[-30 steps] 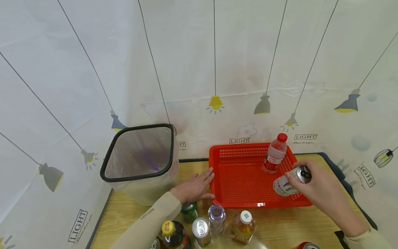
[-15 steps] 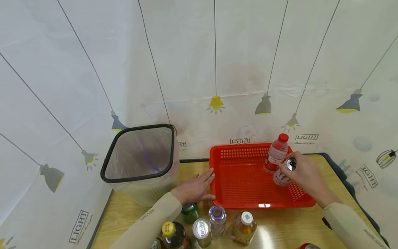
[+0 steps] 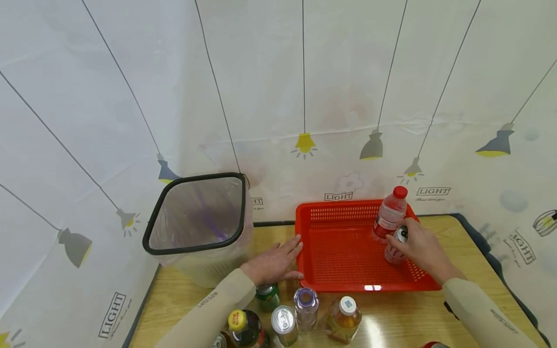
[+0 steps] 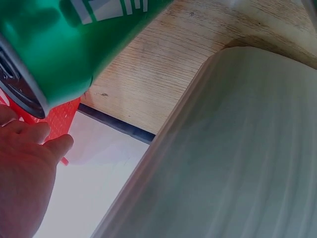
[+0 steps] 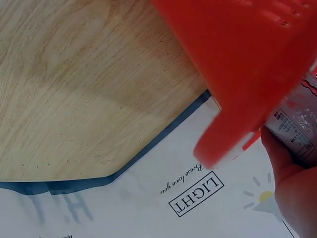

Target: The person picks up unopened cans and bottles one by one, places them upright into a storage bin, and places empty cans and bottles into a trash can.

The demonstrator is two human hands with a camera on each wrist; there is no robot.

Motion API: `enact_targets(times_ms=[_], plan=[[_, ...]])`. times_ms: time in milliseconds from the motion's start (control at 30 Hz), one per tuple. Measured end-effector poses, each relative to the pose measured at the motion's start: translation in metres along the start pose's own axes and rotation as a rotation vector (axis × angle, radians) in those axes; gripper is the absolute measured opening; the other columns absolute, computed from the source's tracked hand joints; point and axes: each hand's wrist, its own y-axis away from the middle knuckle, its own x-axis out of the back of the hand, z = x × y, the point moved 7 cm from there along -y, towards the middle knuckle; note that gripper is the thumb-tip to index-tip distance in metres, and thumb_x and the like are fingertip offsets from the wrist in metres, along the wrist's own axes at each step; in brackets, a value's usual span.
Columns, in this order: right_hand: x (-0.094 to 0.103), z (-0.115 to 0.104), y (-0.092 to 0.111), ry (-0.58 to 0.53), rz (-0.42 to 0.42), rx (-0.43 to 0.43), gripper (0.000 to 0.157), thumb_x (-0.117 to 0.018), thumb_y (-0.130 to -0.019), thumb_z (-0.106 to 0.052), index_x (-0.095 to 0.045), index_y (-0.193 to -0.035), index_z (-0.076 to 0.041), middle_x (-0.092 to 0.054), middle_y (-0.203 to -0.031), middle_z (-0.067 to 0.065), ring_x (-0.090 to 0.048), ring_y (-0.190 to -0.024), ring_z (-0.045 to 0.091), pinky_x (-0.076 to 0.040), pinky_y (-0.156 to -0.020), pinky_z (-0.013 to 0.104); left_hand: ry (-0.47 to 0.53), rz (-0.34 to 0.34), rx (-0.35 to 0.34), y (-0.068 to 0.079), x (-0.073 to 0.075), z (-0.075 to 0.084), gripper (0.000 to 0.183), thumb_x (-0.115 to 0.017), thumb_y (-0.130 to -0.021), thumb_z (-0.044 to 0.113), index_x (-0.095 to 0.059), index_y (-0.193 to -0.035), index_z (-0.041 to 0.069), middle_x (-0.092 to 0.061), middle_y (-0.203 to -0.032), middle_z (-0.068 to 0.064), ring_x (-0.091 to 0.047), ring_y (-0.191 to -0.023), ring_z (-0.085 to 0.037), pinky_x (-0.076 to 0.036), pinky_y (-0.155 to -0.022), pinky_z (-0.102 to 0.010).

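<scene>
My right hand (image 3: 421,246) grips a white drink can (image 3: 395,250) near its top, inside the red plastic basket (image 3: 339,285). The can stands nearly upright, close in front of a clear bottle (image 3: 389,216) with a red cap and red label. In the right wrist view the printed can (image 5: 297,121) shows beside the fingers at the right edge. My left hand (image 3: 275,263) lies with straight fingers against the basket's left rim and holds nothing. Just below that hand stands a green can (image 3: 267,298), seen large as a green can (image 4: 64,49) in the left wrist view.
A lined bin (image 3: 209,268) with a black rim stands left of the basket. Along the front are a dark bottle with yellow cap (image 3: 247,328), a silver can (image 3: 285,325), a purple-rimmed clear bottle (image 3: 306,309), an amber-liquid bottle (image 3: 344,319) and a red can (image 3: 435,344).
My right hand has moved left and back with the white can, bringing it from tilted at the basket's right side to nearly upright beside the red-capped bottle. The left hand has stayed put.
</scene>
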Motion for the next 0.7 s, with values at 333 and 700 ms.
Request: enact_targets(times_ms=[333,700], plan=[[-0.005,0.004,-0.008,-0.013,-0.019,-0.04,0.059,-0.076,-0.095,-0.03,-0.046,-0.128,0.008,-0.06,-0.116,0.029,-0.062,-0.094,0.039,-0.06,-0.078,0.054,-0.005,0.012,-0.011,-0.001,-0.001,-0.001,0.084,-0.049,-0.104,0.058,-0.028,-0.163,0.002,-0.018,-0.171,-0.016,-0.02,-0.157,-0.024,-0.03,-0.121,-0.05],[-0.012,0.012,-0.014,-0.12,-0.049,-0.101,0.083,-0.078,-0.093,-0.038,-0.033,-0.142,0.011,-0.046,-0.13,0.034,-0.055,-0.112,0.049,-0.053,-0.09,0.066,-0.014,0.003,-0.007,-0.001,-0.002,-0.001,0.084,-0.05,-0.104,0.058,-0.027,-0.163,0.003,-0.018,-0.171,-0.016,-0.02,-0.157,-0.024,-0.029,-0.122,-0.048]])
